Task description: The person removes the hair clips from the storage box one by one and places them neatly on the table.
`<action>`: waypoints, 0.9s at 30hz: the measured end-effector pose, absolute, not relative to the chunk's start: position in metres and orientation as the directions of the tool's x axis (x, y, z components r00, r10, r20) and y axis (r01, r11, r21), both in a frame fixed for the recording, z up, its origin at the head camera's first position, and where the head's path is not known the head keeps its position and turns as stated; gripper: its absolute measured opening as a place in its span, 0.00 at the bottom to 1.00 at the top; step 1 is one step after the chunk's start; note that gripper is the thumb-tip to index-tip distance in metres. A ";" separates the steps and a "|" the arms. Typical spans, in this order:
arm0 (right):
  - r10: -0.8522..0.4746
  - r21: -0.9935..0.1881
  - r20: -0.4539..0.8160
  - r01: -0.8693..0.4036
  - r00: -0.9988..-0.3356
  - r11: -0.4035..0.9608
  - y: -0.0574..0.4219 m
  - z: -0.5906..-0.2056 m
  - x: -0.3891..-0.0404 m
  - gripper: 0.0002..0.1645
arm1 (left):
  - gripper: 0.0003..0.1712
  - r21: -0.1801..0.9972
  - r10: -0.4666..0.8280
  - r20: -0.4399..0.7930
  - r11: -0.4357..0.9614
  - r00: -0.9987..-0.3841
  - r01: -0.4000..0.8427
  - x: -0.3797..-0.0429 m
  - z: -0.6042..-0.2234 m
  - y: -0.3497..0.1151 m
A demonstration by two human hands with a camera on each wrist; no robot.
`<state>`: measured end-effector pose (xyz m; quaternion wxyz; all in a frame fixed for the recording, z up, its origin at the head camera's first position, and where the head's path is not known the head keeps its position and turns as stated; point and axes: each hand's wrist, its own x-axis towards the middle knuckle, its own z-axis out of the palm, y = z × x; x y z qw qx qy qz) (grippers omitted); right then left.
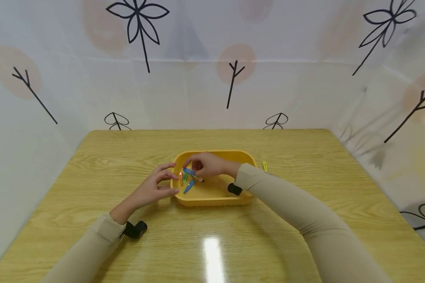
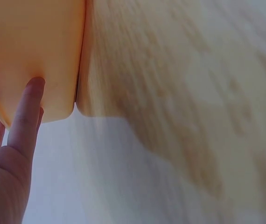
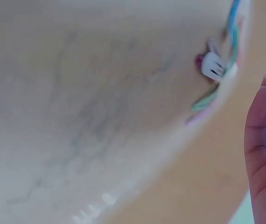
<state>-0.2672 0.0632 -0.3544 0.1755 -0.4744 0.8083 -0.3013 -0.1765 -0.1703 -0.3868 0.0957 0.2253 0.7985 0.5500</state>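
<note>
Nearest to the camera are the person's pale sleeves [image 1: 326,236]. The two hands are apart. The left hand [image 1: 152,188] has its fingers spread against the left end of the yellow tray [image 1: 212,202], probably to keep it steady. The right hand [image 1: 209,164] pinches a blue clip [image 1: 189,171] above the tray; the fingertip grip seems chosen because the clip is thin. Below it, inside the tray, lie a second blue clip [image 1: 189,187], a green clip [image 1: 185,177] and an orange clip [image 1: 181,179]. The left wrist view adds a finger pressed on the tray's outer wall. The right wrist view shows a white piece [image 3: 212,65] with dark marks, which the head view leaves unclear. Only the head view shows the yellow clip [image 1: 265,166] outside, on the table [image 1: 92,177].
</note>
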 end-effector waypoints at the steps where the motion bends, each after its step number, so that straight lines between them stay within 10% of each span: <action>1: -0.870 -0.653 0.014 -0.663 -0.492 0.365 0.064 -0.352 -0.267 0.20 | 0.19 0.921 0.465 0.098 0.293 -0.880 0.257 -0.176 -0.387 -0.170; 27: -0.628 -0.801 0.228 -0.510 -0.744 0.314 0.111 -0.313 -0.250 0.20 | 0.18 0.923 0.478 0.121 0.269 -0.870 0.276 -0.174 -0.383 -0.168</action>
